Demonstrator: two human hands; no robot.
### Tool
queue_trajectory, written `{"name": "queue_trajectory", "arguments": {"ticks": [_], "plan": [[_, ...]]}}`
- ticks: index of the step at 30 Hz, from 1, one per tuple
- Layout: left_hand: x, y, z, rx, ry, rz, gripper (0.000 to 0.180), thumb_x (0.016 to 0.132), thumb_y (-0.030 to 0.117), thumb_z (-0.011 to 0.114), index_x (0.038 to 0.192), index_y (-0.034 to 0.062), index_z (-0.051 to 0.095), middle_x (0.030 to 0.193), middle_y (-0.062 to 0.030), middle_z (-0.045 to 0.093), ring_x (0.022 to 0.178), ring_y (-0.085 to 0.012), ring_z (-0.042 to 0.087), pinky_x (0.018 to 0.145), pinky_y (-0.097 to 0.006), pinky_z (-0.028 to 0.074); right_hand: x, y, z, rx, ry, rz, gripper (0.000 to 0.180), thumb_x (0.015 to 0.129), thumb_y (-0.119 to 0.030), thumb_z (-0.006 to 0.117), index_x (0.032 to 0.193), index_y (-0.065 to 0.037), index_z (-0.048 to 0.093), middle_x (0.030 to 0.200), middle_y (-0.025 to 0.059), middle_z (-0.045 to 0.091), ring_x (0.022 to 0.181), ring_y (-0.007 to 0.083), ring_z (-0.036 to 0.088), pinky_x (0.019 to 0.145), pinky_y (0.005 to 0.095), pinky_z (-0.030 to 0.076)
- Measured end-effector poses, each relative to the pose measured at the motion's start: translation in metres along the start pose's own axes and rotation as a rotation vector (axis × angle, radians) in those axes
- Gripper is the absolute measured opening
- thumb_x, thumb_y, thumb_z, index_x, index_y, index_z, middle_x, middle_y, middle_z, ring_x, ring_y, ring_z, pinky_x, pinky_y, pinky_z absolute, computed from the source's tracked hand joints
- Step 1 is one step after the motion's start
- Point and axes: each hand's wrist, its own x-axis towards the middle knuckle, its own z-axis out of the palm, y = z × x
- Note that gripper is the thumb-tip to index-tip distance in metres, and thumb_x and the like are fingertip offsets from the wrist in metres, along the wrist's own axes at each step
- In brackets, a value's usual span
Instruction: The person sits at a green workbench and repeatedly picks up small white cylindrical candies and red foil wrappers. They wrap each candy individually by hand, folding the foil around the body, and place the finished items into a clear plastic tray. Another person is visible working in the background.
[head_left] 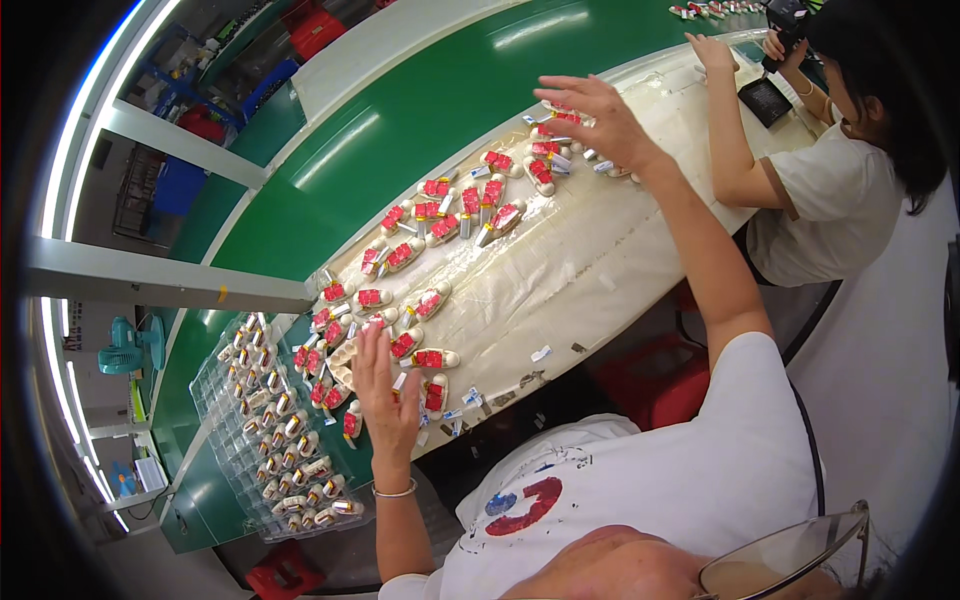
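Note:
My left hand is raised at the near left end of the work table, fingers stretched and thumb apart, with nothing visible in it. Under and around it lie small cream, rounded, shoe-like pieces with red tops, such as this piece; whether the hand touches any, I cannot tell. Farther right, my right hand reaches out with its fingers spread over another cluster of these pieces. It partly hides them and appears to hold nothing. Between my hands, more red-topped pieces lie scattered, several with small white-and-blue strips.
At left, a clear plastic tray holds rows of cream pieces. A green conveyor-like surface runs behind the pale table. A grey post stands at left. At upper right, a co-worker handles a dark tool.

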Motion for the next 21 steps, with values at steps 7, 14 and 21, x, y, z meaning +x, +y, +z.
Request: {"name": "queue_trajectory", "arguments": {"ticks": [7,14,21], "plan": [[0.030,0.033,0.042,0.331,-0.314,0.187,0.072,0.089,0.042,0.061,0.149,0.0131,0.034,0.156,-0.0099,0.027,0.146,-0.0319,0.020,0.117,-0.050,0.014,-0.012,0.031,0.033,0.178,-0.387,0.066,0.052,0.087,-0.036,0.066,0.133,-0.014,0.057,0.147,0.0117,0.044,0.136,0.0277,0.038,0.113,0.0374,0.029],[0.019,-0.002,0.030,0.414,-0.218,0.139,0.075,0.087,0.043,0.062,0.148,0.0108,0.034,0.155,-0.0098,0.030,0.145,-0.0299,0.023,0.118,-0.049,0.014,-0.031,-0.097,0.087,0.243,-0.259,-0.052,0.056,0.084,-0.048,0.065,0.125,-0.010,0.062,0.141,0.0148,0.048,0.132,0.0400,0.040,0.110,0.0441,0.033],[-0.018,-0.004,0.014,0.394,-0.115,0.108,0.074,0.087,0.042,0.064,0.147,0.0105,0.036,0.154,-0.0076,0.032,0.144,-0.0287,0.025,0.118,-0.048,0.014,-0.039,-0.196,0.130,0.282,-0.252,0.126,0.054,0.086,-0.051,0.061,0.126,-0.014,0.062,0.146,0.0142,0.042,0.136,0.0430,0.032,0.113,0.0539,0.022]]}}
